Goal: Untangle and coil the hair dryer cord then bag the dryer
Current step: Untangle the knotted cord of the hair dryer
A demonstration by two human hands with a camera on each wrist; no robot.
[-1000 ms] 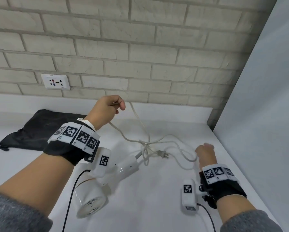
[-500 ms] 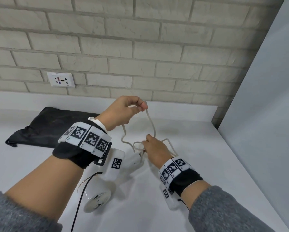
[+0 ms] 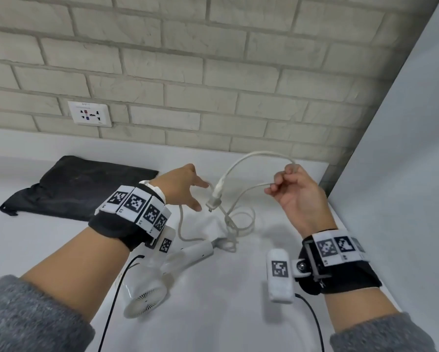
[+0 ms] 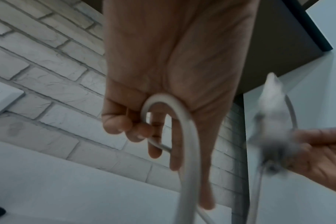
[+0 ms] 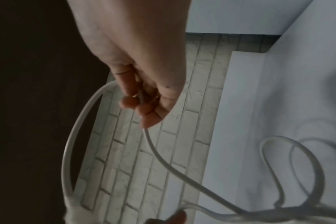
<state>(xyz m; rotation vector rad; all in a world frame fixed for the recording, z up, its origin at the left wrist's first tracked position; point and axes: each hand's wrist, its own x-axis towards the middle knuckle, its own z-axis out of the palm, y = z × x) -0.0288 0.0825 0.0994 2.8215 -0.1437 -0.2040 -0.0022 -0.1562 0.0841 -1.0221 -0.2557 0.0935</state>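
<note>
The hair dryer (image 3: 160,273) lies on its side on the white table (image 3: 213,313), its handle pointing toward the brick wall. Its cord (image 3: 249,158) rises from a snarl (image 3: 230,232) just beyond the handle end into an arch held up by both hands. The right hand (image 3: 296,196), right of the dryer, has its fingers (image 5: 144,109) curled round the cord, with a strand leaving each side of the fist. The left hand (image 3: 181,186), above the dryer's handle, has its outer fingers (image 4: 125,125) hooked on a bend of cord while the others reach out straight toward the plug (image 3: 214,201), which hangs between the hands, prongs down. Whether those fingers touch the plug I cannot tell; the left wrist view blurs it.

The likely trouble is the snarl. Several loops cross close to the handle, and if the hands pull apart before the plug is fed back through the correct loop, the crossings may cinch into a tighter knot. A hard pull could also drag the light dryer across the table. The dangling plug could swing and catch another loop. The black bag (image 3: 78,186) lies flat left of the dryer, untouched.
</note>
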